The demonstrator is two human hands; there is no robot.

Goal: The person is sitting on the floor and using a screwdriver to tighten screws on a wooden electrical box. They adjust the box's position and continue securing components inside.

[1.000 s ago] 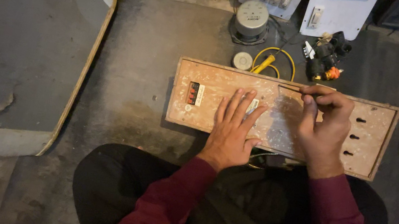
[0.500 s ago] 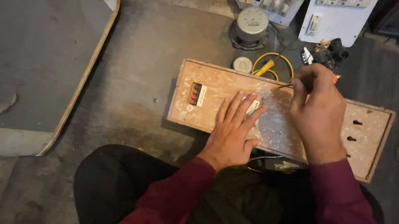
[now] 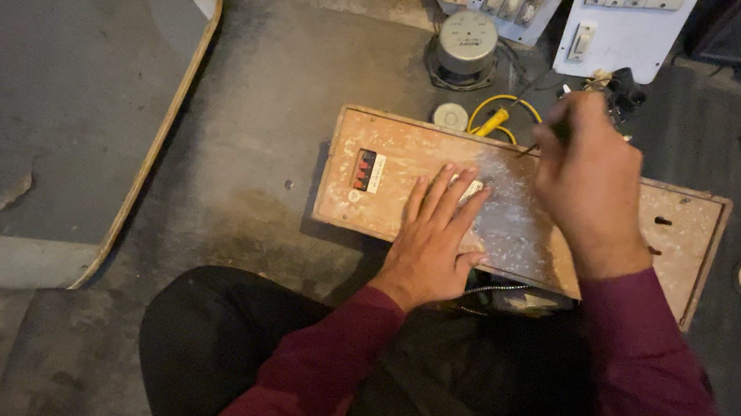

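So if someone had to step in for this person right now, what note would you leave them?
Left hand: flat, palm down, on the long scuffed wooden switchboard panel lying on the grey floor.
Right hand: raised over the panel's far edge, gripping a thin dark tool; its tip is blurred.
On the panel: a small red-and-black switch block at its left end, slots at its right end.
Beyond it: a yellow wire coil, a round grey metal unit.
Done or left: cannot be told.
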